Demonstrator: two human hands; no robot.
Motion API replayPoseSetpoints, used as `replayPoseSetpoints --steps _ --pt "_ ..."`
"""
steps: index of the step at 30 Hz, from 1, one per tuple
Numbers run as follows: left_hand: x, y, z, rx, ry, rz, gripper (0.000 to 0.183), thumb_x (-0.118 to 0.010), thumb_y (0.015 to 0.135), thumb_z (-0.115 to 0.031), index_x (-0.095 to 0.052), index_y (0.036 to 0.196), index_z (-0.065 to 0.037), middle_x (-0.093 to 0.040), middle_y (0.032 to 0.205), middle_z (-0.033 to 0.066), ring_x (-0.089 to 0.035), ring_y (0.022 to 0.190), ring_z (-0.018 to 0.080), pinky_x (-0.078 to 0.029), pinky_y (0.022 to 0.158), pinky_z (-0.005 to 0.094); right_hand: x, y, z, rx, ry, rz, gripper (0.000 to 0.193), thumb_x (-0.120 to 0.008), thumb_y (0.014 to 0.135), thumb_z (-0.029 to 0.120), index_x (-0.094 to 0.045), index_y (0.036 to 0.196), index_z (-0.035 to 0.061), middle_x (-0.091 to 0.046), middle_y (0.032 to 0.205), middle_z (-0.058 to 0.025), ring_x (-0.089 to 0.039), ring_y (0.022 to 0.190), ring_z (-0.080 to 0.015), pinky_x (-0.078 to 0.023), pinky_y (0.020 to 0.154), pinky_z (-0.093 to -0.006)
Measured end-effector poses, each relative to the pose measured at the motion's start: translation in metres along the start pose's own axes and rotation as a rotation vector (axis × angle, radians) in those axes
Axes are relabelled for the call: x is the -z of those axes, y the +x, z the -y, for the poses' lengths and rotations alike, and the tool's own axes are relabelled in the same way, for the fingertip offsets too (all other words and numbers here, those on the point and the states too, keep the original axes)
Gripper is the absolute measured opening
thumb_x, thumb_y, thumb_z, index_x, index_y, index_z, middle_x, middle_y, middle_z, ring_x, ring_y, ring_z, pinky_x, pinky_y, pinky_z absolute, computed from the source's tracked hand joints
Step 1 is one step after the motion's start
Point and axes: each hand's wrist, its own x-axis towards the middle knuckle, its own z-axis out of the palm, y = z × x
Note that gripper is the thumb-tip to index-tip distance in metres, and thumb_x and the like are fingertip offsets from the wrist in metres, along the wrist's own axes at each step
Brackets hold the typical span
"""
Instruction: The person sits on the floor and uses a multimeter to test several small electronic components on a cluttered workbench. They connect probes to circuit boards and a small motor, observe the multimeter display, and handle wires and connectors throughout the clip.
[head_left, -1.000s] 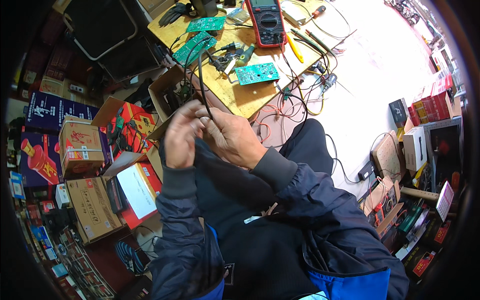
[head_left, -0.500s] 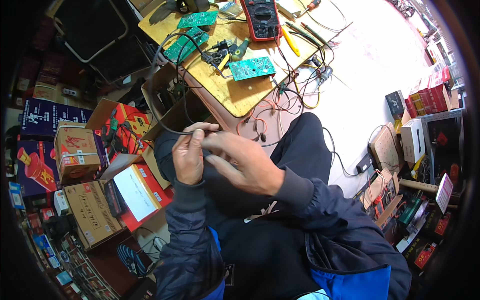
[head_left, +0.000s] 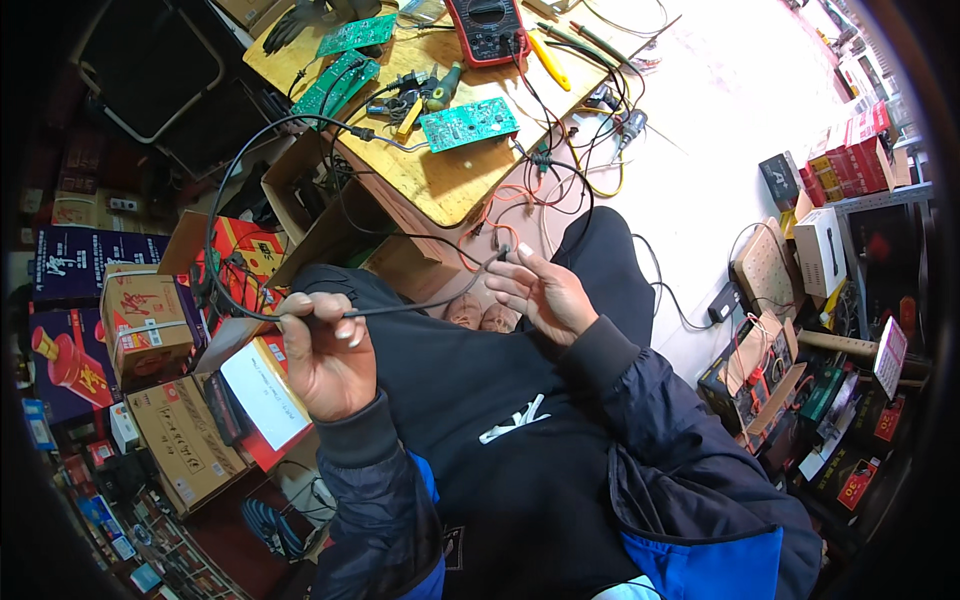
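Note:
A black cable (head_left: 212, 240) runs in a wide loop from the table down to my left hand (head_left: 332, 355), which pinches it between thumb and fingers. From there the cable stretches across above my lap to my right hand (head_left: 548, 292). Its dark end sits at the right thumb and fingertips, which close around it; the other fingers are loosely extended. Up on the yellow tabletop (head_left: 455, 190), the loop meets a small black connector (head_left: 362, 132) beside a green circuit board (head_left: 470, 124).
Two more green boards (head_left: 357, 35), a red multimeter (head_left: 487, 30), a green-handled tool (head_left: 444, 88) and a yellow-handled tool (head_left: 549, 60) lie on the table. Tangled wires hang off its right edge. Cardboard boxes (head_left: 150, 310) stand at left; a shelf with boxes (head_left: 855, 150) is at right.
My hands were close together on the cable. They have moved apart, left hand to the left and right hand to the right, spreading the cable. The view has shifted slightly.

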Motion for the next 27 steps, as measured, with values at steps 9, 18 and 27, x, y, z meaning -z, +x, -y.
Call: replayPoseSetpoints --steps 9,18,27 --pt "0.013 -0.019 -0.013 0.166 0.049 0.109 0.03 -0.05 0.112 -0.023 -0.064 0.118 0.002 -0.055 0.067 0.007 -0.043 0.057 0.0144 -0.036 0.052 0.028 -0.019 -0.01 0.016 0.116 -0.112 0.2 0.032 -0.059 0.106 0.01 -0.06 0.135 -0.001 -0.066 0.093 -0.0056 -0.06 0.073 -0.011 -0.049 0.066 -0.0243" --pt "0.052 -0.024 -0.013 0.355 0.385 -0.367 0.032 -0.054 0.108 -0.023 -0.059 0.131 -0.001 -0.073 0.097 0.0148 -0.064 0.065 0.0155 -0.048 0.052 0.0244 -0.01 -0.08 0.075 0.515 -0.4 0.132 0.028 -0.052 0.11 0.013 -0.065 0.13 -0.0015 -0.069 0.087 -0.0089 -0.062 0.068 -0.0118 -0.051 0.064 -0.0236" --pt "0.023 -0.008 0.013 0.294 1.004 -0.268 0.034 -0.071 0.101 -0.015 -0.052 0.126 -0.001 -0.066 0.099 0.0084 -0.057 0.068 0.0077 -0.046 0.058 0.0209 0.007 -0.121 0.132 0.847 -0.473 -0.041 0.031 -0.044 0.114 0.015 -0.06 0.133 -0.0031 -0.06 0.075 -0.0074 -0.051 0.055 -0.0116 -0.045 0.058 -0.0242"
